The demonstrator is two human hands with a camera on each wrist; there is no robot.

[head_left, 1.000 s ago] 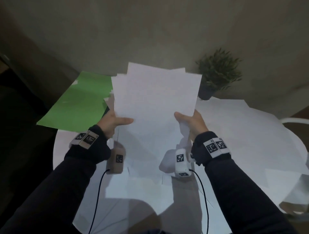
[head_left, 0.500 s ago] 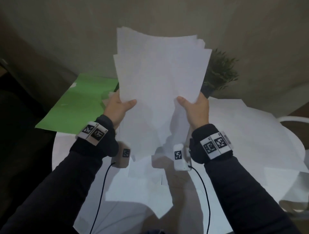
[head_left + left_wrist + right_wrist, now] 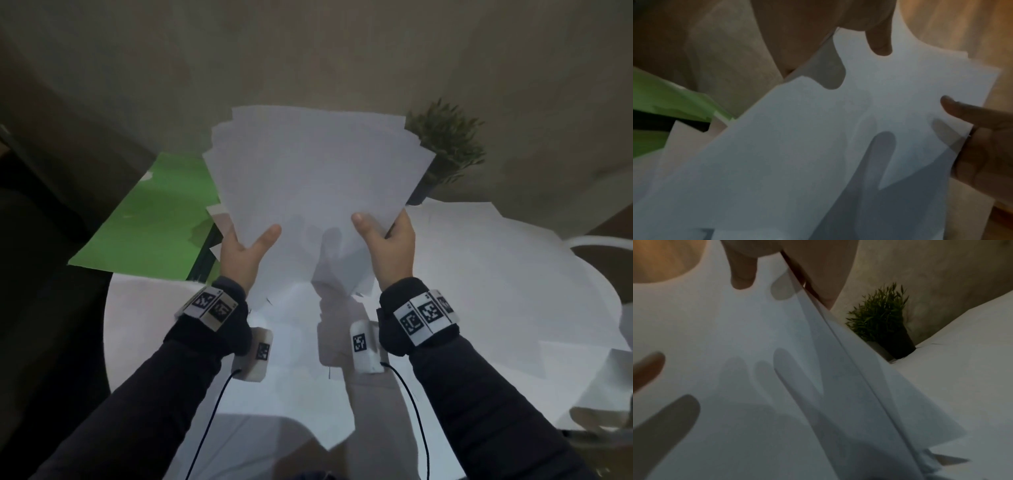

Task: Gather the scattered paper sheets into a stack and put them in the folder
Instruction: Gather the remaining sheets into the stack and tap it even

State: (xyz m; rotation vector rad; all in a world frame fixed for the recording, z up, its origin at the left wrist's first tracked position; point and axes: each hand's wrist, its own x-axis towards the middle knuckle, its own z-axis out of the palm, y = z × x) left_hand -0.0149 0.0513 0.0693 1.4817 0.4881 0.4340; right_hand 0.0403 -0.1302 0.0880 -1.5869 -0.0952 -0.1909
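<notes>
A loose stack of white paper sheets [image 3: 315,178] stands almost upright above the table, its top edges fanned and uneven. My left hand [image 3: 245,250] grips the stack's lower left side, thumb in front and fingers behind. My right hand [image 3: 385,240] grips the lower right side the same way. The left wrist view shows the sheets [image 3: 838,129] with my left thumb on top. The right wrist view shows the sheets [image 3: 756,369] edge-on beside my right thumb. An open green folder [image 3: 150,226] lies flat at the table's far left.
More white sheets [image 3: 496,291] lie spread over the round white table [image 3: 118,329]. A small potted plant [image 3: 445,147] stands at the back, right of the stack. A wall rises close behind. A white chair edge [image 3: 599,241] shows at the right.
The stack went up half a second ago and has now come back down toward the table. Both hands kept their grip on its sides throughout.
</notes>
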